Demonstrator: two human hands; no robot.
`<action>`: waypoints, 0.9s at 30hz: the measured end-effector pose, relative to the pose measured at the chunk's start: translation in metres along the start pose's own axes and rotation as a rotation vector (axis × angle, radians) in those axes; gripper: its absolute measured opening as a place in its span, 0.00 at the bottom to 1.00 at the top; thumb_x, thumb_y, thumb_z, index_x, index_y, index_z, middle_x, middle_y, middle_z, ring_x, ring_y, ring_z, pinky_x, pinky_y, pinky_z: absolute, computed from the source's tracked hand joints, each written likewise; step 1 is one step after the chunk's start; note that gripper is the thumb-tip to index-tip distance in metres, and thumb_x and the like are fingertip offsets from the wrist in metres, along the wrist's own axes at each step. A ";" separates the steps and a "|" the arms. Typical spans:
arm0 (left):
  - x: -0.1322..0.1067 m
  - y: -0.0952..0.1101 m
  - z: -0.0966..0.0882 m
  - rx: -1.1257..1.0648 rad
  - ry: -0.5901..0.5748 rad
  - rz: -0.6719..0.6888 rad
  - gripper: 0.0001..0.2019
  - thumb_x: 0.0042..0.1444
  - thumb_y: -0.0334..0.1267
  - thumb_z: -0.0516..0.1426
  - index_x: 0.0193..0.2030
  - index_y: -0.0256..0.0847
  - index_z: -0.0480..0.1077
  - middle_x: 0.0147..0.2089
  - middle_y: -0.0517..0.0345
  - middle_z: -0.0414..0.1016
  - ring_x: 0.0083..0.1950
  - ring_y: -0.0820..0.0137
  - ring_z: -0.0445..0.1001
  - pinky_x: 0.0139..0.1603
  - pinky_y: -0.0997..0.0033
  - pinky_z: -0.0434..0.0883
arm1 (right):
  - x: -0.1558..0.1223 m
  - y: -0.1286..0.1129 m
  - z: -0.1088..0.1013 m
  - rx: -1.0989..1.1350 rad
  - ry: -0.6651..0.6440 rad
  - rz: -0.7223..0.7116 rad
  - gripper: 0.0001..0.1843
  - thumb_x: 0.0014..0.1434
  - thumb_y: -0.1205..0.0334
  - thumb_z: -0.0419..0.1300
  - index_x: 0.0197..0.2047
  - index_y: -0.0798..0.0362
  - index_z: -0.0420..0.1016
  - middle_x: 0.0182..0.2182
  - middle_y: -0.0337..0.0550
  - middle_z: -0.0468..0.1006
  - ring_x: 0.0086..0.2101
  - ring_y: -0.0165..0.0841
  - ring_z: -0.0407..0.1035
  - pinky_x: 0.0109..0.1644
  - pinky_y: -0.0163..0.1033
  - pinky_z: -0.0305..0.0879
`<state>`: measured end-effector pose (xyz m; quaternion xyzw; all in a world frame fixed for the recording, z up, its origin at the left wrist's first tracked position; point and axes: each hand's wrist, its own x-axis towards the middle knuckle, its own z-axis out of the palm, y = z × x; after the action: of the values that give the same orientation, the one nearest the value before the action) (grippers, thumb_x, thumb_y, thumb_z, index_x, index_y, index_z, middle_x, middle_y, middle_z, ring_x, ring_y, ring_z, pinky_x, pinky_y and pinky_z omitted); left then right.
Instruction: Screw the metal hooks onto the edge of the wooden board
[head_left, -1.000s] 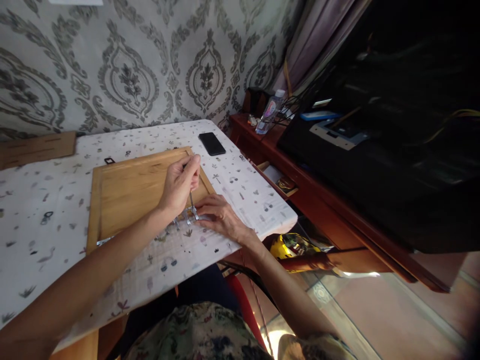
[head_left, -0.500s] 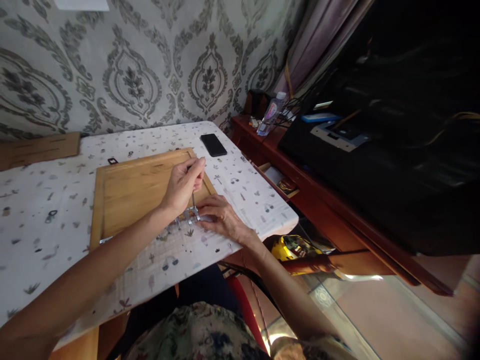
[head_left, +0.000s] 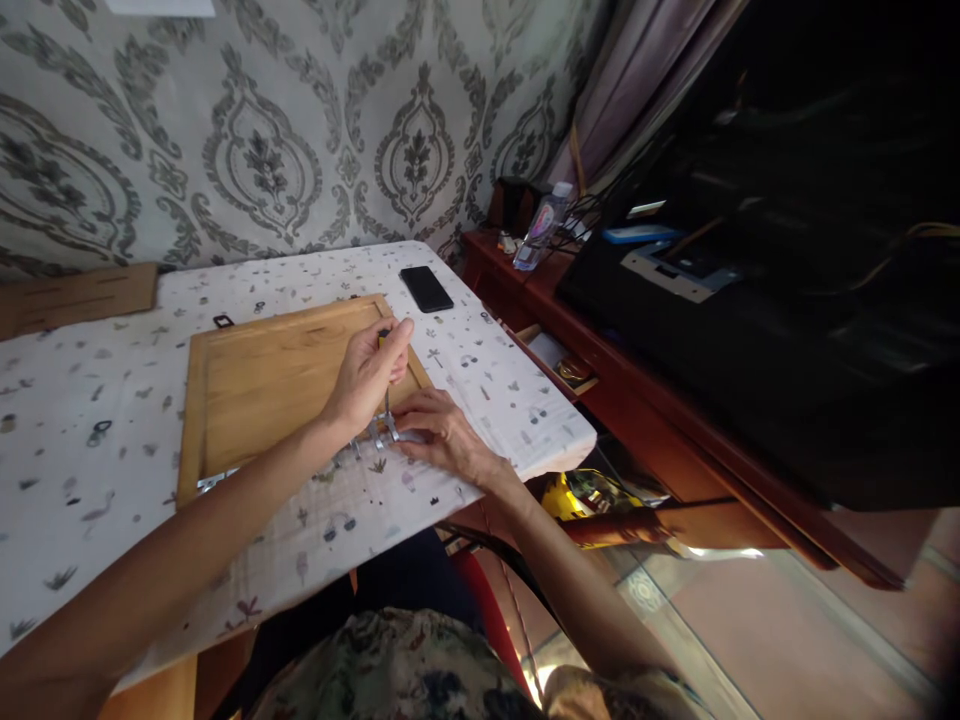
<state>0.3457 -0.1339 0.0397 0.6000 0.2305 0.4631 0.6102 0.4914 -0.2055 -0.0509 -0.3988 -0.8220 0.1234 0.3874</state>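
Observation:
My left hand is closed around a screwdriver, and a bit of black and yellow handle shows at the top of the fist. Its thin shaft points down onto a silvery metal hook rail at the near edge of a framed wooden board. The fingers and thumb of my right hand close on the rail's right end, by the screwdriver's tip. My left forearm hides the middle of the rail. Its left end shows at the board's near left corner. Any screw under the tip is too small to make out.
A black phone lies behind the board on the patterned tablecloth. Cardboard rests at the back left against the wall. To the right stand a dark red desk, a clear bottle and a large black panel.
My left hand has turned slightly around the screwdriver, so more of its handle shows. My right hand stays in place at the rail. The view has shifted very slightly.

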 end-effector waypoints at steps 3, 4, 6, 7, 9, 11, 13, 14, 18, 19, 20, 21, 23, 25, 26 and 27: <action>0.002 0.000 -0.003 0.009 -0.012 -0.004 0.31 0.56 0.64 0.65 0.24 0.44 0.54 0.21 0.70 0.50 0.22 0.78 0.49 0.23 0.73 0.55 | 0.000 -0.001 0.000 -0.016 -0.009 0.010 0.10 0.66 0.54 0.67 0.42 0.51 0.82 0.47 0.49 0.85 0.49 0.41 0.75 0.56 0.49 0.67; 0.002 0.000 -0.004 0.017 -0.019 -0.002 0.31 0.57 0.63 0.65 0.24 0.44 0.54 0.21 0.70 0.51 0.22 0.78 0.50 0.23 0.73 0.55 | 0.000 -0.001 0.000 -0.018 -0.005 0.009 0.10 0.67 0.53 0.67 0.42 0.51 0.82 0.47 0.49 0.85 0.48 0.41 0.76 0.56 0.49 0.67; 0.001 0.001 -0.005 0.048 -0.007 0.029 0.28 0.60 0.61 0.64 0.25 0.44 0.56 0.22 0.67 0.56 0.23 0.77 0.55 0.26 0.73 0.58 | 0.000 -0.001 0.000 -0.018 0.003 0.003 0.11 0.67 0.52 0.66 0.42 0.51 0.82 0.46 0.49 0.85 0.48 0.41 0.76 0.55 0.49 0.67; 0.000 0.001 -0.006 0.065 0.010 0.055 0.26 0.61 0.59 0.64 0.26 0.44 0.58 0.23 0.66 0.59 0.25 0.76 0.58 0.27 0.73 0.60 | 0.000 -0.001 0.000 -0.015 0.005 -0.002 0.11 0.67 0.52 0.66 0.42 0.51 0.82 0.46 0.49 0.85 0.47 0.41 0.76 0.55 0.49 0.67; -0.002 0.001 -0.006 0.078 0.041 0.100 0.22 0.62 0.56 0.64 0.30 0.43 0.62 0.25 0.64 0.64 0.27 0.75 0.62 0.30 0.74 0.61 | 0.000 -0.001 0.000 -0.011 0.011 -0.015 0.11 0.68 0.52 0.66 0.42 0.52 0.82 0.46 0.49 0.85 0.46 0.41 0.76 0.54 0.48 0.67; -0.003 0.000 -0.005 0.050 0.039 0.108 0.20 0.63 0.53 0.64 0.31 0.43 0.63 0.25 0.66 0.61 0.27 0.76 0.60 0.30 0.75 0.60 | 0.001 0.000 0.001 -0.006 0.019 -0.027 0.12 0.68 0.52 0.66 0.42 0.52 0.82 0.45 0.49 0.85 0.46 0.41 0.75 0.54 0.48 0.67; -0.003 -0.001 -0.004 0.016 0.010 0.087 0.20 0.63 0.52 0.64 0.31 0.43 0.62 0.24 0.68 0.56 0.25 0.77 0.55 0.27 0.75 0.58 | 0.001 0.000 0.001 -0.004 0.020 -0.023 0.12 0.68 0.52 0.66 0.41 0.52 0.82 0.45 0.49 0.85 0.46 0.41 0.75 0.54 0.49 0.67; -0.003 0.000 -0.003 0.007 0.000 0.073 0.20 0.63 0.51 0.64 0.30 0.43 0.61 0.24 0.69 0.54 0.24 0.77 0.54 0.27 0.76 0.58 | 0.001 0.000 0.001 -0.004 0.018 -0.017 0.12 0.68 0.51 0.65 0.41 0.52 0.82 0.45 0.49 0.85 0.46 0.41 0.75 0.54 0.49 0.67; 0.001 0.003 -0.003 -0.008 -0.009 0.011 0.21 0.62 0.46 0.63 0.27 0.43 0.56 0.23 0.70 0.52 0.23 0.78 0.52 0.25 0.77 0.58 | 0.000 0.000 0.001 -0.007 0.008 0.004 0.12 0.68 0.51 0.66 0.41 0.51 0.82 0.45 0.48 0.85 0.47 0.41 0.75 0.54 0.49 0.67; 0.002 0.004 -0.004 -0.017 -0.014 -0.001 0.21 0.62 0.44 0.62 0.27 0.43 0.55 0.23 0.70 0.52 0.23 0.78 0.52 0.25 0.77 0.58 | 0.000 0.000 0.001 -0.007 0.006 0.006 0.11 0.68 0.52 0.66 0.41 0.51 0.83 0.45 0.48 0.85 0.47 0.40 0.75 0.54 0.48 0.67; 0.003 0.005 -0.005 -0.025 -0.016 -0.006 0.20 0.62 0.43 0.62 0.27 0.43 0.55 0.23 0.69 0.52 0.23 0.78 0.52 0.26 0.77 0.58 | 0.000 0.000 0.001 -0.007 0.007 0.005 0.12 0.68 0.52 0.66 0.41 0.51 0.83 0.45 0.48 0.85 0.47 0.40 0.75 0.55 0.48 0.67; 0.003 0.006 -0.005 -0.024 -0.013 -0.003 0.19 0.62 0.42 0.61 0.26 0.43 0.55 0.23 0.69 0.53 0.23 0.78 0.53 0.26 0.77 0.59 | -0.001 0.001 0.001 -0.007 0.008 0.002 0.12 0.68 0.52 0.66 0.42 0.51 0.83 0.45 0.48 0.85 0.47 0.40 0.75 0.55 0.48 0.67; 0.002 0.007 -0.006 0.003 0.016 0.032 0.18 0.62 0.42 0.61 0.27 0.43 0.58 0.23 0.67 0.59 0.25 0.77 0.57 0.28 0.77 0.60 | -0.001 0.001 0.001 -0.006 0.008 -0.005 0.11 0.68 0.52 0.66 0.43 0.52 0.83 0.46 0.48 0.85 0.47 0.40 0.75 0.55 0.49 0.67; 0.000 0.006 -0.005 0.033 0.043 0.073 0.17 0.63 0.45 0.62 0.29 0.42 0.61 0.25 0.65 0.63 0.27 0.76 0.61 0.29 0.76 0.61 | -0.001 0.002 0.002 -0.010 0.006 -0.007 0.11 0.68 0.53 0.66 0.43 0.52 0.83 0.46 0.49 0.85 0.46 0.40 0.75 0.55 0.49 0.66; -0.001 0.005 -0.004 0.033 0.046 0.084 0.18 0.62 0.47 0.63 0.29 0.42 0.62 0.25 0.65 0.63 0.27 0.77 0.61 0.29 0.76 0.61 | -0.001 0.002 0.002 -0.012 0.003 -0.004 0.11 0.68 0.53 0.66 0.43 0.52 0.83 0.46 0.49 0.85 0.46 0.40 0.75 0.55 0.49 0.67; -0.001 0.004 -0.003 0.025 0.044 0.084 0.20 0.62 0.50 0.64 0.29 0.42 0.62 0.25 0.65 0.61 0.26 0.77 0.59 0.28 0.75 0.60 | -0.001 0.002 0.002 -0.013 0.001 0.000 0.11 0.68 0.52 0.66 0.42 0.52 0.83 0.46 0.49 0.85 0.46 0.40 0.75 0.55 0.49 0.67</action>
<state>0.3415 -0.1343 0.0429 0.6064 0.2242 0.4984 0.5776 0.4915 -0.2044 -0.0540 -0.4014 -0.8226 0.1179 0.3851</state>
